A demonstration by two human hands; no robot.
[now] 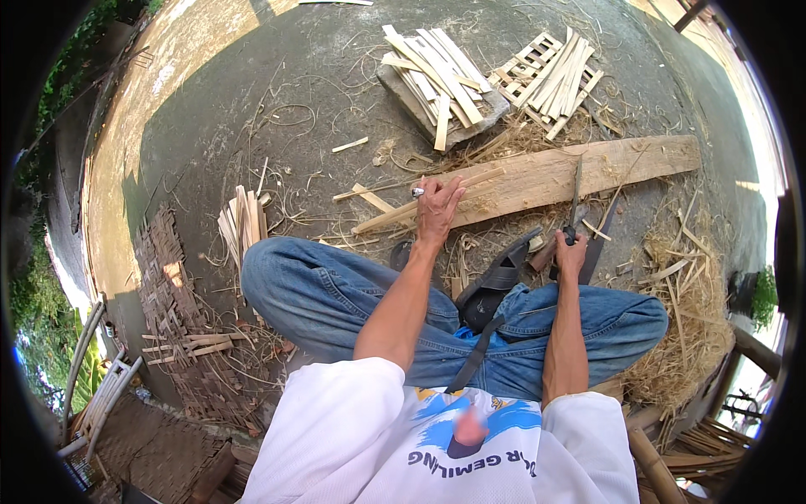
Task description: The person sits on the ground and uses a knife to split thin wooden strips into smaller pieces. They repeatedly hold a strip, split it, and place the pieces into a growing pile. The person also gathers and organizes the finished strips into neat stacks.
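My left hand (438,206), with a ring on one finger, is closed on a pale bamboo strip (388,220). That strip lies slantwise over the left end of a long wooden board (613,164). To the right, my right hand (572,252) grips the dark handle of a knife (578,189). Its narrow blade points away from me across the board, apart from the strip. Shavings and thin fibres are scattered on the wood. Under the left hand, another short strip (372,198) rests on the ground beside the board's end.
Beyond the board, cut strips (441,67) are piled on a stone block (495,109), and more strips (558,80) lie on a slatted piece. A strip bundle (243,220) stands by my left knee, near a woven mat (176,294). Shavings (684,336) heap at right.
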